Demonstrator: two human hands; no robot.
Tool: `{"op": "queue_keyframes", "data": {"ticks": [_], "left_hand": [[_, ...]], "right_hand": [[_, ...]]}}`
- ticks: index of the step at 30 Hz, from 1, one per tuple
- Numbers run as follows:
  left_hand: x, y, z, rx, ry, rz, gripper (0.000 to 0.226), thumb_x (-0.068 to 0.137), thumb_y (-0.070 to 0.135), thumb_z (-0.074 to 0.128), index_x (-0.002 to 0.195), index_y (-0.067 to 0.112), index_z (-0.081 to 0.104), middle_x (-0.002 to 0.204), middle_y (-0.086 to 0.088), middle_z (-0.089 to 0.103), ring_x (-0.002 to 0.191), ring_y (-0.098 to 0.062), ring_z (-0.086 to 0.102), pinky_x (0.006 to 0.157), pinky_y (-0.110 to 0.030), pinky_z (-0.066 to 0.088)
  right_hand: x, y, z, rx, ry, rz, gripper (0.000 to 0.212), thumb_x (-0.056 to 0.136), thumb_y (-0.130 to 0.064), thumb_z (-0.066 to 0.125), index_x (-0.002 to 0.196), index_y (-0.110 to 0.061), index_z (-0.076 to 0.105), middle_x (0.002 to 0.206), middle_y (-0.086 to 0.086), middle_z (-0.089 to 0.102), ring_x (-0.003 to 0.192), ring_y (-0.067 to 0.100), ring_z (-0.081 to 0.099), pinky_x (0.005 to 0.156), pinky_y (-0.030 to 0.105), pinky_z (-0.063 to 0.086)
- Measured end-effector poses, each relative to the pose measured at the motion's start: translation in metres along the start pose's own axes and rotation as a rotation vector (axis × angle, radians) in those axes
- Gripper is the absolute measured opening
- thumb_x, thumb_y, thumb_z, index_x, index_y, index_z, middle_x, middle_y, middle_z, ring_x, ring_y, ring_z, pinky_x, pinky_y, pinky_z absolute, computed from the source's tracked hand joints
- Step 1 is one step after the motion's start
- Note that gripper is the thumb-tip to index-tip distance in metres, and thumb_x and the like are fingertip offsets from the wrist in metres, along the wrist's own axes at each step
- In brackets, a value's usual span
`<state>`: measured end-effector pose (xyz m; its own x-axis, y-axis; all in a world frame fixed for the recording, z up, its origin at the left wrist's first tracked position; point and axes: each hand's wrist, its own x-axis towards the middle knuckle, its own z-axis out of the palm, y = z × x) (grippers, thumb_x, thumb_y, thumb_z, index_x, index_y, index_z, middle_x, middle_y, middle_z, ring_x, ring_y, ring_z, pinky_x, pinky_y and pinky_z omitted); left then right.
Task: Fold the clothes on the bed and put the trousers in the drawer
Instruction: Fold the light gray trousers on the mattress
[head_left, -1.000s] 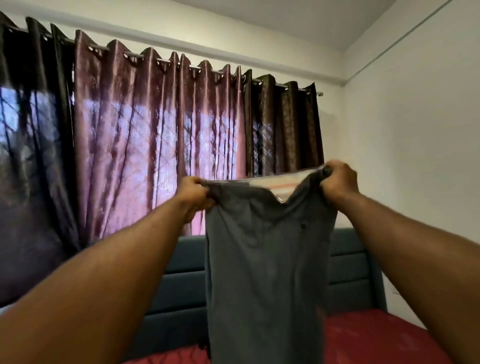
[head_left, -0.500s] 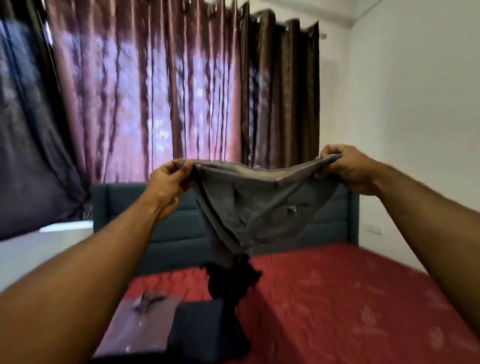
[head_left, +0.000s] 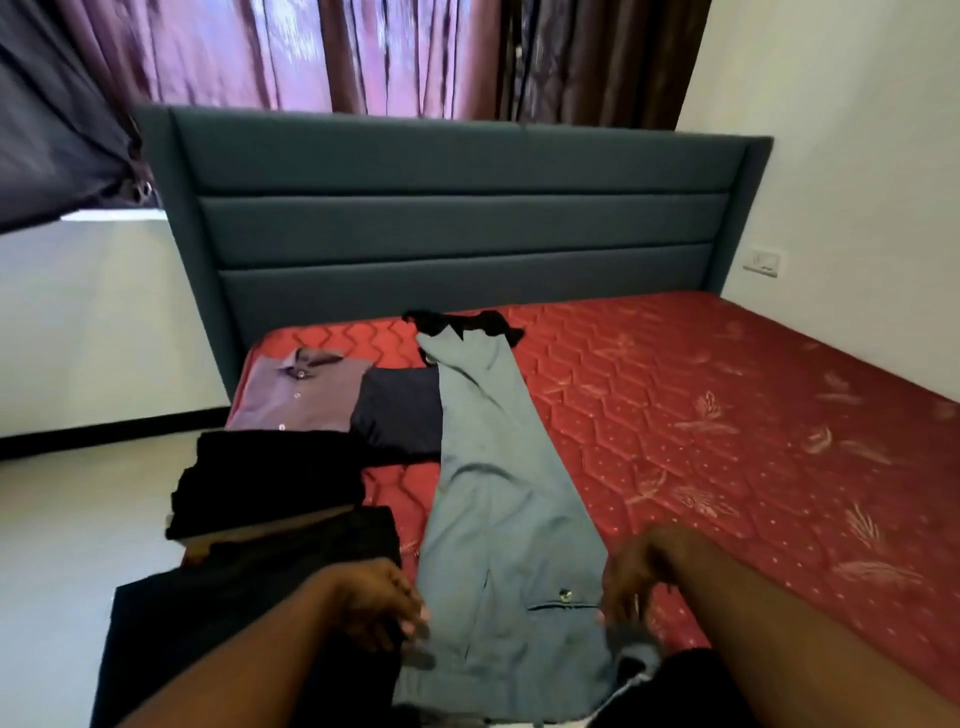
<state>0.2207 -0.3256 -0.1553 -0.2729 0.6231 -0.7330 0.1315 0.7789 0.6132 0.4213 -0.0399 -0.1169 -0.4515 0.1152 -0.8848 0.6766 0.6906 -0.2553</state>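
Laying long grey cotton trousers (head_left: 498, 499) flat on red quilted mattress (head_left: 727, 415), legs toward teal padded headboard (head_left: 457, 218); held aloft a second ago, now down. Left hand (head_left: 379, 608) fingers loosely curled at waistband edge, right hand (head_left: 631, 577) likewise; pinching or merely touching: cannot tell. Ready for folding; drawer not seen

The grey trousers (head_left: 493, 483) are matt woven cloth with a shiny metal button (head_left: 564, 595). The red mattress (head_left: 727, 415) is quilted, faintly glossy fabric. The headboard (head_left: 457, 218) is matt upholstery.
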Motion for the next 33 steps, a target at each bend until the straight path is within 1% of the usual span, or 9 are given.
{"op": "queue_keyframes", "data": {"ticks": [7,9,11,13,17,22,26,30,33], "left_hand": [[0.105,0.062,-0.074,-0.247,0.579,0.135,0.026,0.087,-0.002,0.062,0.064,0.01,0.057,0.048,-0.002,0.048,0.046,-0.016,0.044,0.04,-0.02,0.037],[0.143,0.087,-0.089,-0.386,0.642,0.192,0.019,0.086,-0.004,0.064,0.072,0.009,0.063,0.055,-0.003,0.056,0.054,-0.018,0.048,0.043,-0.019,0.039],[0.191,0.11,-0.103,-0.493,0.765,0.245,0.011,0.085,0.001,0.069,0.094,0.006,0.068,0.081,-0.009,0.067,0.076,-0.023,0.06,0.066,-0.025,0.051],[0.23,0.126,-0.113,-0.584,0.855,0.242,0.026,0.084,0.009,0.072,0.109,0.008,0.065,0.098,-0.008,0.066,0.092,-0.025,0.063,0.086,-0.033,0.051],[0.282,0.14,-0.125,-0.61,0.9,0.109,0.039,0.078,0.031,0.078,0.111,0.014,0.064,0.111,-0.01,0.067,0.103,-0.032,0.063,0.091,-0.04,0.052],[0.296,0.143,-0.126,-0.42,0.972,-0.056,0.041,0.071,0.047,0.08,0.102,0.026,0.061,0.124,-0.005,0.048,0.115,-0.034,0.046,0.104,-0.045,0.04],[0.298,0.152,-0.129,-0.239,0.916,-0.001,0.051,0.066,0.058,0.074,0.101,0.023,0.06,0.117,-0.004,0.061,0.11,-0.033,0.055,0.096,-0.044,0.046],[0.293,0.16,-0.128,-0.359,0.808,0.031,0.066,0.054,0.062,0.068,0.102,0.017,0.063,0.107,-0.007,0.069,0.101,-0.032,0.064,0.089,-0.042,0.054],[0.29,0.162,-0.128,-0.438,0.746,0.054,0.033,0.069,0.03,0.079,0.091,0.007,0.068,0.096,-0.012,0.072,0.087,-0.03,0.068,0.08,-0.036,0.057]], "right_hand": [[0.082,-0.015,-0.098,0.223,0.672,-0.242,0.03,0.085,-0.02,0.073,0.059,-0.018,0.058,0.053,-0.005,0.055,0.045,0.0,0.046,0.05,0.02,0.037],[0.114,-0.024,-0.13,0.411,0.844,-0.25,0.026,0.086,-0.016,0.071,0.062,-0.015,0.06,0.056,-0.002,0.054,0.053,0.008,0.048,0.055,0.024,0.038],[0.154,-0.033,-0.165,0.633,0.923,-0.25,0.023,0.088,-0.015,0.068,0.066,-0.015,0.06,0.059,-0.001,0.055,0.059,0.015,0.052,0.063,0.028,0.045],[0.193,-0.042,-0.191,0.842,0.918,-0.213,0.008,0.089,-0.019,0.067,0.088,-0.011,0.067,0.076,0.006,0.063,0.074,0.025,0.061,0.077,0.04,0.053],[0.251,-0.052,-0.207,0.785,0.981,-0.032,0.054,0.089,-0.034,0.065,0.133,-0.006,0.052,0.134,0.015,0.056,0.121,0.032,0.053,0.087,0.026,0.04],[0.274,-0.044,-0.208,0.701,1.1,0.193,0.03,0.088,-0.037,0.061,0.115,-0.024,0.062,0.124,0.006,0.059,0.118,0.033,0.049,0.099,0.042,0.037],[0.257,-0.032,-0.214,0.666,1.124,0.289,0.022,0.088,-0.021,0.058,0.109,-0.028,0.058,0.119,0.007,0.051,0.115,0.031,0.046,0.097,0.042,0.036],[0.25,-0.033,-0.219,1.012,0.94,0.119,0.023,0.079,0.003,0.066,0.096,-0.006,0.055,0.085,0.015,0.058,0.068,0.025,0.056,0.065,0.036,0.051],[0.228,-0.037,-0.221,1.214,0.835,-0.063,0.009,0.08,0.006,0.061,0.089,0.003,0.062,0.08,0.019,0.064,0.062,0.026,0.059,0.062,0.037,0.052]]}}
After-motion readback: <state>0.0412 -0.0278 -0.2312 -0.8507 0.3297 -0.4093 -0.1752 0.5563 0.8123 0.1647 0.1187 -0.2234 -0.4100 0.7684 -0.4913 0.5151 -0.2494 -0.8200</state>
